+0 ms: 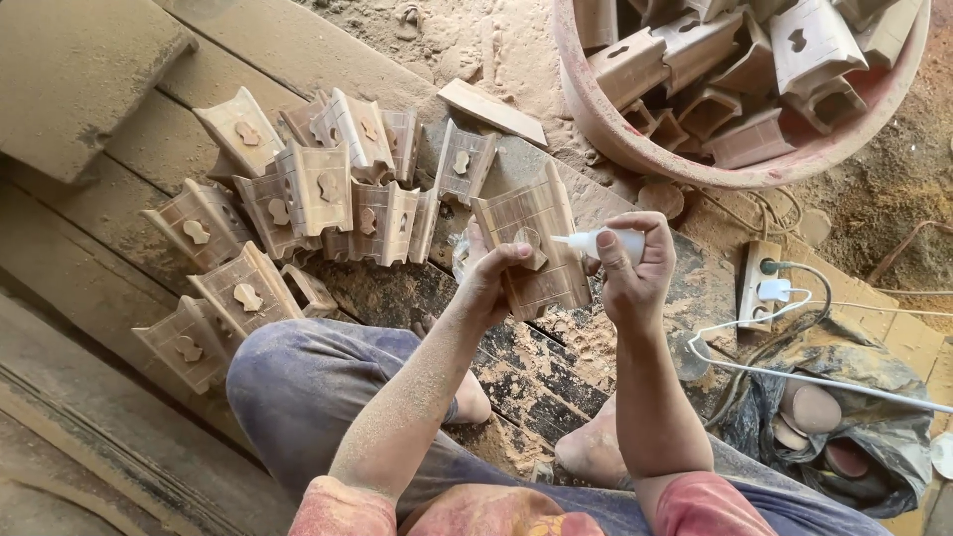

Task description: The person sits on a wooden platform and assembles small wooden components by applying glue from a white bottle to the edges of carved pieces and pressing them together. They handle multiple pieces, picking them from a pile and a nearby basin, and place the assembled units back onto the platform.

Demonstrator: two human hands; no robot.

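Fingers (508, 256) of left hand (491, 283) clamped a carved wood piece (536, 253) over the lap, right hand (635, 273) gripped a glue bottle (608, 241), nozzle at its centre cutout: gluing step, steady squeeze needed next.

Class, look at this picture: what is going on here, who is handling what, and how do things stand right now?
A person sits on a sawdust-covered floor. Their left hand holds a small carved wooden panel, and their right hand points the nozzle of a small white squeeze bottle at a cut-out piece on its face. A cluster of similar wooden pieces lies to the left, and a round pink tub holds more. A wooden power strip lies to the right.
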